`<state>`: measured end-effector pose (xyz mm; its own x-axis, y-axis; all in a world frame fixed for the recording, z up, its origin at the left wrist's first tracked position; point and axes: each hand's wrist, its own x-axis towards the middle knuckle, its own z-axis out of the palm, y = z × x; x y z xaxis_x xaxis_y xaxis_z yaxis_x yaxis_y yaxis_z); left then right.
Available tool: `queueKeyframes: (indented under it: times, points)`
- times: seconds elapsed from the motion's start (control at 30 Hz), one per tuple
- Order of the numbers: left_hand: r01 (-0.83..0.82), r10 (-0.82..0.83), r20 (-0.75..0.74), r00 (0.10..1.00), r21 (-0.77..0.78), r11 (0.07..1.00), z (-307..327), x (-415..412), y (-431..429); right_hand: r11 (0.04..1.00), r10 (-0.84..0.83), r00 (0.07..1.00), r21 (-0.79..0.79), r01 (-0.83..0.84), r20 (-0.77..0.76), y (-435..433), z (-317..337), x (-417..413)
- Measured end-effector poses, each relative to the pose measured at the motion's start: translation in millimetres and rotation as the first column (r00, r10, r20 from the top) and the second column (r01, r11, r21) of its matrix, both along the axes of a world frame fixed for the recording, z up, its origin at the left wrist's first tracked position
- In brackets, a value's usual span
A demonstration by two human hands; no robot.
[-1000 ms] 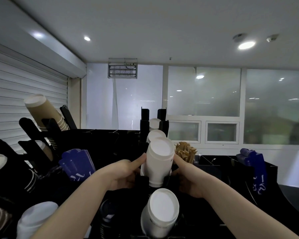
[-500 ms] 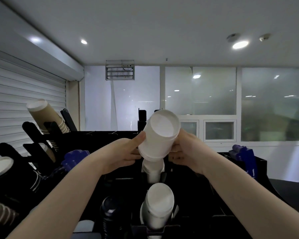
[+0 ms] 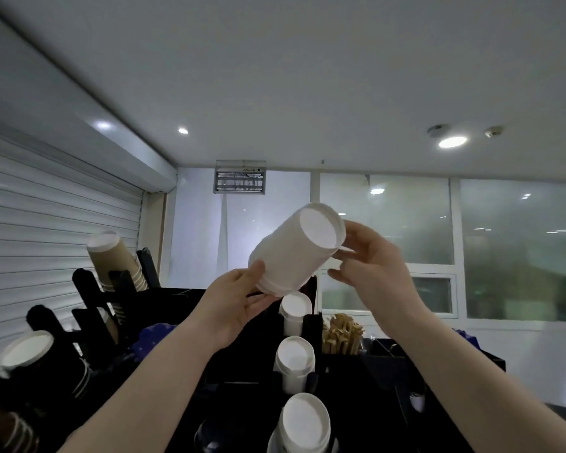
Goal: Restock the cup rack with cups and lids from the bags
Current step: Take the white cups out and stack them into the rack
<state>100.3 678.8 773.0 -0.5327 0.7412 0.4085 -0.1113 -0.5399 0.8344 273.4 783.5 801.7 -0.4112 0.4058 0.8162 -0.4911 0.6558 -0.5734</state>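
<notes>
Here, in the head view, a stack of white cups (image 3: 294,253) is held up in the air above the rack (image 3: 85,289), touching nothing in it. It is tilted, closed end up and to the right, open end down to the left. The left hand (image 3: 239,302) grips the open end, thumb on the side. The right hand (image 3: 373,269) curves round the closed end with its fingertips on the wall; how firmly it grips I cannot tell.

Below, three more white stacks (image 3: 294,358) sit in a row down the middle of the rack, each leaning between black posts. Brown cups (image 3: 115,259) and black cups (image 3: 40,358) fill slots on the left, and wooden stirrers (image 3: 340,335) stand just right of the white row.

The step looks like seating this stack in a white-cup slot. To do it well:
- keep both ends pressed so the nested cups do not slide apart;
- match the lean of the seated stacks;
- lead with the open end between the posts;
- lower slowly, clear of the stirrers.
</notes>
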Motion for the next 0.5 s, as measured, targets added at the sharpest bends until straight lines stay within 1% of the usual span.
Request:
queueKeyframes:
  times: [0.07,0.13,0.23,0.33,0.4,0.5]
  points:
    - [-0.014,0.014,-0.023,1.000,-0.002,1.000,0.8,0.6,0.3,0.987,-0.057,0.998,0.149,0.051,0.037,-3.0,-2.6,0.5]
    - [-0.016,0.016,-0.042,0.999,-0.006,1.000,0.8,0.6,1.7,0.971,-0.121,0.992,0.212,0.111,0.034,-4.1,-4.0,-2.0]
    - [-0.055,0.054,-0.043,0.998,-0.008,0.998,0.6,-0.4,6.0,0.970,-0.143,0.989,0.195,0.149,-0.046,-1.0,-0.9,-8.0]
    - [-0.237,0.234,-0.079,0.969,-0.022,0.971,-0.8,-6.0,10.6,0.961,-0.210,0.973,0.166,0.223,-0.094,12.0,6.6,-15.9]
    - [-0.350,0.343,-0.156,0.926,-0.022,0.936,-5.5,-14.7,13.0,0.960,-0.238,0.966,0.130,0.250,-0.100,26.0,11.5,-22.8]
    - [-0.500,0.463,-0.371,0.805,-0.005,0.866,-15.9,-30.2,18.4,0.942,-0.310,0.946,0.106,0.319,-0.093,50.0,20.3,-37.5]
